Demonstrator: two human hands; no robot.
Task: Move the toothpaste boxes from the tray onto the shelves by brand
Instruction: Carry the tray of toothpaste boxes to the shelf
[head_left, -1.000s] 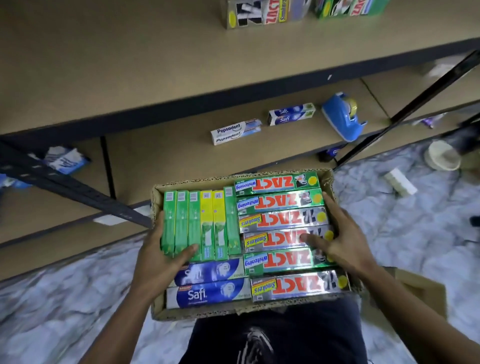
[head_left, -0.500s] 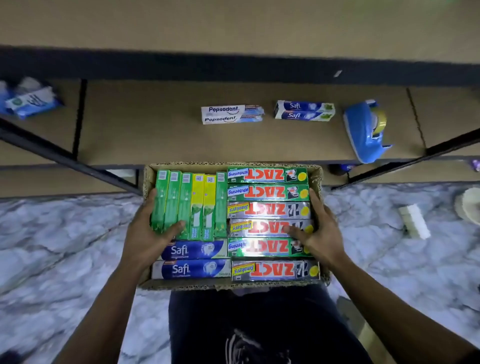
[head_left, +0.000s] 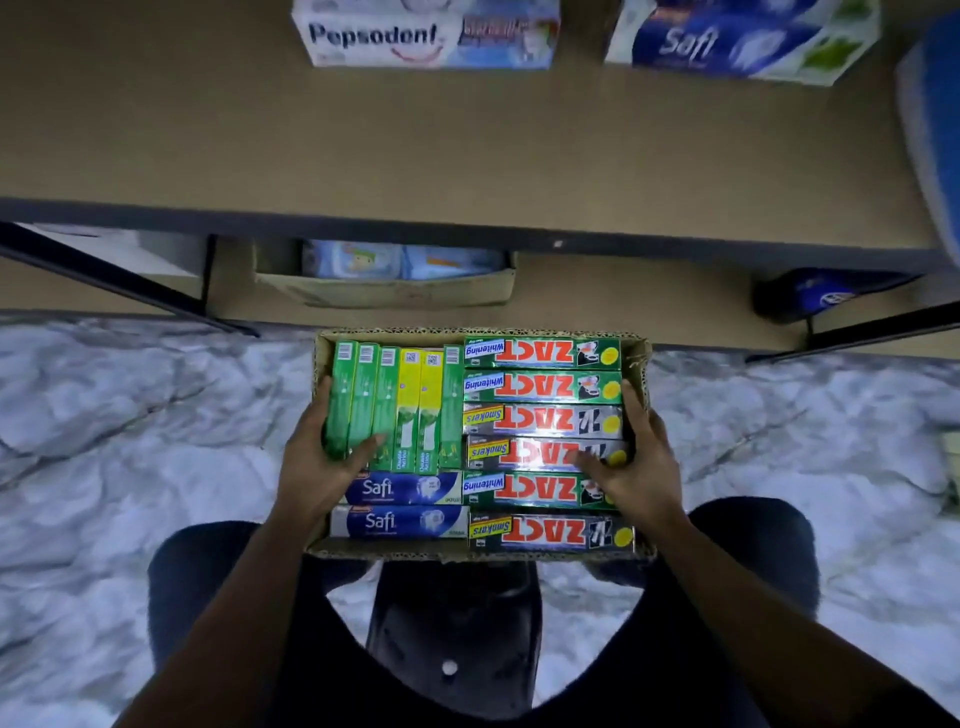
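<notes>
I'm gripping the tray (head_left: 636, 358) with left hand (head_left: 317, 467) at nine o'clock, right hand (head_left: 641, 467) at three; tilting risks spilling Zact boxes (head_left: 540, 387).

My arms are bare from wrist to where they leave the frame, with no sleeve, watch, or ring showing on my left hand (head_left: 317, 467) or my right hand (head_left: 641, 467). Below them I wear dark navy trousers (head_left: 208, 571) over both knees, and a black shoe (head_left: 452, 623) with one small pale stud.
</notes>
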